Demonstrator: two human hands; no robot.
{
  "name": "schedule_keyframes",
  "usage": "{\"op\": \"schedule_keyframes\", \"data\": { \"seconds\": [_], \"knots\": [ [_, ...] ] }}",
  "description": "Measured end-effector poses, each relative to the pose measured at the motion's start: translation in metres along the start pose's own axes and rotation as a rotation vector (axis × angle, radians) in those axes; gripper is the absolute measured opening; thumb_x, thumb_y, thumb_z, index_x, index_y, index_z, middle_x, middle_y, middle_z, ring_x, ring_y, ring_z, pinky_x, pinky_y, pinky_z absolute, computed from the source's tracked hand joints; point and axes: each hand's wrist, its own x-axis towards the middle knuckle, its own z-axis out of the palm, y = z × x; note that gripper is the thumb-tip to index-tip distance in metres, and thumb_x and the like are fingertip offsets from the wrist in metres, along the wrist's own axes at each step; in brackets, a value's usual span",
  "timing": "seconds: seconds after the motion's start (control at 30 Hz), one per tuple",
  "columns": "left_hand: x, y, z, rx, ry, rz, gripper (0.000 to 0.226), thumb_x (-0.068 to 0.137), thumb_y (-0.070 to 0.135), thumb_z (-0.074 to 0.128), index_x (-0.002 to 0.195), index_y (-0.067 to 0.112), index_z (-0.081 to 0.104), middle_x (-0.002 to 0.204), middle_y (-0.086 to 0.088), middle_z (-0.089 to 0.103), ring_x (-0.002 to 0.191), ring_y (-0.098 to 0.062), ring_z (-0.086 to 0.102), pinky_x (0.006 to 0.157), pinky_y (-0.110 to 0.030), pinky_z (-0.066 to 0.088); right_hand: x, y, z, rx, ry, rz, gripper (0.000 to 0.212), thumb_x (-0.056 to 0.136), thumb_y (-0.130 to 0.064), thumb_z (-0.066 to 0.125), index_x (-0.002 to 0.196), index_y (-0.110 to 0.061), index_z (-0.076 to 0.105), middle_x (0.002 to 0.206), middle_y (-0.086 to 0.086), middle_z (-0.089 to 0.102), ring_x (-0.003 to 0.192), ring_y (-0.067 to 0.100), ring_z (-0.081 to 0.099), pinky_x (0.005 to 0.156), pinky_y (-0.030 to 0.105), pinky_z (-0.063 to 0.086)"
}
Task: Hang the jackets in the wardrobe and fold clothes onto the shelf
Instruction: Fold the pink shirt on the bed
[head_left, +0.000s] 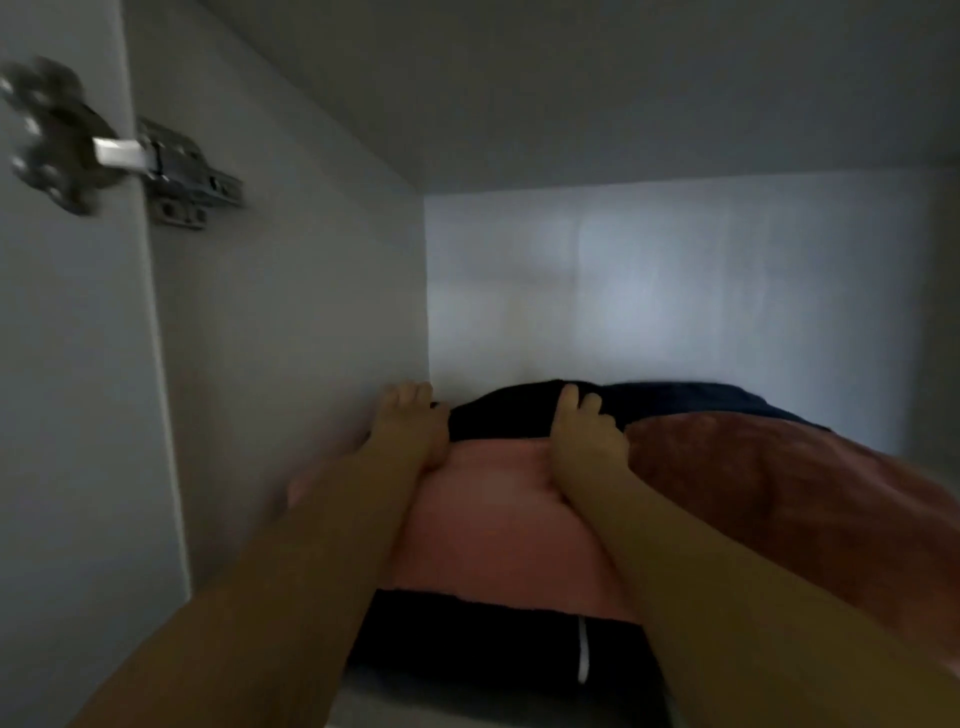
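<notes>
Both arms reach deep into wardrobe shelf bay. Pink fold (498, 519) tops stack, dark garment (467, 639) under it, rust fabric (769, 493) just right of pink fold, navy cloth (675, 397) behind it.

Left hand (410, 426) at pink fold's far-left corner, against side wall (291, 322), fingers laid flat. Right hand (584, 431) at far-right corner, fingers curled over navy cloth's edge.

Risk: uneven push skews pink fold, bunches it against wall; stack may slump forward.

Pink fold's long axis seems front-to-back, far end toward back panel (675, 280).

The wardrobe walls (291, 312) looked smooth and matt white. The door hinge (171, 171) was dull grey metal. The pink garment (498, 509) was soft cloth, the rust-coloured one (769, 483) fuzzier.
</notes>
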Motion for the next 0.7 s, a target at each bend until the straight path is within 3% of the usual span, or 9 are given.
{"op": "schedule_keyframes", "data": {
  "seconds": [0.07,0.13,0.27,0.33,0.47,0.6,0.7],
  "knots": [
    [0.001,0.000,0.037,-0.206,-0.053,-0.024,0.050,0.098,0.034,0.031,0.146,0.021,0.036,0.155,-0.014,0.027,0.140,-0.033,0.024,0.115,-0.046,0.015,0.001,0.009,0.027,-0.097,-0.112,-0.002,0.054,0.097,-0.015,0.040,0.147,-0.011,0.019,0.145,0.018,0.024,0.127,0.036,0.036,0.102,0.044,0.034],
    [0.005,-0.004,0.054,-0.309,-0.028,-0.044,0.046,0.097,0.035,0.028,0.140,0.022,0.041,0.150,-0.013,0.035,0.136,-0.033,0.031,0.112,-0.045,0.019,0.002,0.014,0.042,-0.039,-0.172,0.080,0.051,0.095,-0.014,0.039,0.144,-0.014,0.025,0.148,0.018,0.017,0.132,0.037,0.027,0.112,0.046,0.025],
    [0.004,-0.004,0.047,-0.314,-0.047,-0.054,0.046,0.097,0.032,0.029,0.139,0.018,0.043,0.147,-0.015,0.041,0.134,-0.032,0.036,0.113,-0.045,0.022,0.008,0.009,0.034,0.034,-0.233,0.127,0.046,0.095,-0.014,0.041,0.140,-0.013,0.030,0.147,0.020,0.016,0.134,0.038,0.024,0.113,0.048,0.024],
    [-0.003,-0.005,0.035,-0.304,-0.040,-0.077,0.047,0.098,0.032,0.030,0.138,0.013,0.045,0.146,-0.016,0.043,0.132,-0.033,0.041,0.113,-0.045,0.028,0.005,0.005,0.017,-0.022,-0.281,0.116,0.054,0.096,-0.018,0.045,0.145,-0.010,0.024,0.150,0.023,0.011,0.137,0.041,0.020,0.114,0.048,0.025],
    [-0.046,-0.018,-0.008,-0.470,0.083,-0.174,0.041,0.101,0.028,0.037,0.132,0.004,0.050,0.139,-0.021,0.050,0.124,-0.036,0.050,0.106,-0.042,0.039,-0.021,-0.007,-0.033,0.253,-0.183,-0.214,0.064,0.096,-0.012,0.046,0.153,-0.010,0.017,0.160,0.017,0.001,0.146,0.034,0.011,0.120,0.044,0.014],
    [-0.139,-0.027,-0.053,-0.595,0.258,-0.209,0.037,0.100,0.018,0.042,0.132,-0.001,0.050,0.136,-0.025,0.048,0.122,-0.037,0.049,0.104,-0.036,0.039,-0.071,-0.026,-0.095,0.499,-0.099,-0.465,0.055,0.098,-0.002,0.039,0.151,-0.008,0.025,0.158,0.011,0.017,0.142,0.022,0.025,0.116,0.025,0.016],
    [-0.228,-0.029,-0.077,-0.595,0.321,-0.253,0.045,0.099,0.021,0.045,0.140,0.002,0.043,0.143,-0.021,0.043,0.128,-0.036,0.045,0.105,-0.033,0.035,-0.115,-0.044,-0.125,0.562,0.014,-0.572,0.052,0.098,-0.002,0.038,0.150,-0.008,0.029,0.155,0.012,0.026,0.140,0.023,0.030,0.114,0.025,0.020]
  ]
}}
